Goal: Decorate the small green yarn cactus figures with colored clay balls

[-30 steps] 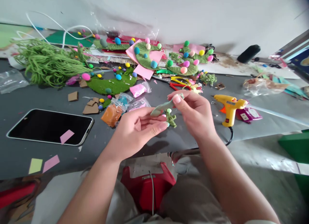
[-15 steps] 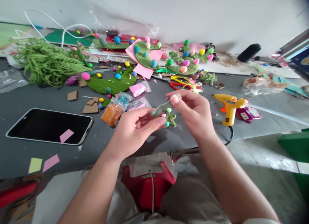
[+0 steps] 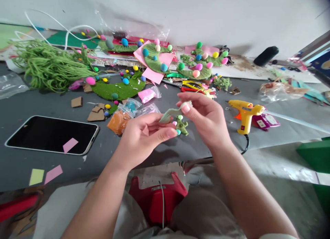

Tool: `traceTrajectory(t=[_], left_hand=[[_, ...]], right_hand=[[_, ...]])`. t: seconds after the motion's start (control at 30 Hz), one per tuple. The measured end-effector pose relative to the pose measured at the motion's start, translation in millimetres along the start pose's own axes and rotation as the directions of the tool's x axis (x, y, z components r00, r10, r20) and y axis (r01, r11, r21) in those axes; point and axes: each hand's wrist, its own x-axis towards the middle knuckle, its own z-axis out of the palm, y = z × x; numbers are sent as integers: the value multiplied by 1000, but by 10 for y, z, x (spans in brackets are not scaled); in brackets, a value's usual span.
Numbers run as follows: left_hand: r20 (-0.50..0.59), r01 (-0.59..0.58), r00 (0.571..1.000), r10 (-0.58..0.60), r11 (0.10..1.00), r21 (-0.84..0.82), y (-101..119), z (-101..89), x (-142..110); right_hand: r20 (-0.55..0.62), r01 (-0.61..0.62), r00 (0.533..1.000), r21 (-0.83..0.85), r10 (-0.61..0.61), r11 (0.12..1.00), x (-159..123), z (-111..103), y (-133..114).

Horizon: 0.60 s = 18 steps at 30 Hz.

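A thin pale green strip (image 3: 171,112), perhaps felt or paper, stretches between my two hands. Its left end is gripped in the fingers of my left hand (image 3: 144,136). At the other end, my right hand (image 3: 209,120) pinches it between thumb and fingers, where a small crumpled pale green bit shows at the tip. Just beneath the strip, between the hands, is a small star-like shape wound in green yarn (image 3: 183,127), with pink, mint and turquoise pom-poms at its edge. I cannot tell whether my left fingertips touch it.
To the right lies a yellow glue gun (image 3: 243,113) with a glue stick. A phone (image 3: 51,134) is at the left. Behind are green yarn (image 3: 51,67), a pom-pom-covered green crescent (image 3: 118,89), red-handled scissors (image 3: 189,90) and bags of orange (image 3: 119,122) and pink material (image 3: 148,94).
My right hand has shifted slightly left and the strip between my hands now sags and curves more. Both hands keep hold of it.
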Motion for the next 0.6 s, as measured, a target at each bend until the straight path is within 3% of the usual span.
traceTrajectory(t=[0.1,0.17,0.3,0.43,0.6], left_hand=[[17,-42,999,42,999,-7,-33,1,11],[-31,-75,997,77,995,68,-40,11,13],[-79,-88,992,102,984,155,-19,36,11],[-75,-60,995,65,996,69,-15,69,11],[-44,-102,994,100,994,-31,-49,107,39]], right_hand=[[197,-10,980,16,6,1000,-54,88,-15],[211,12,977,-21,-7,1000,-85,153,-22],[47,49,998,-69,-46,996,-67,152,-1],[-100,24,995,-57,-29,998,-16,66,19],[132,4,991,-9,-3,1000,-46,135,-25]])
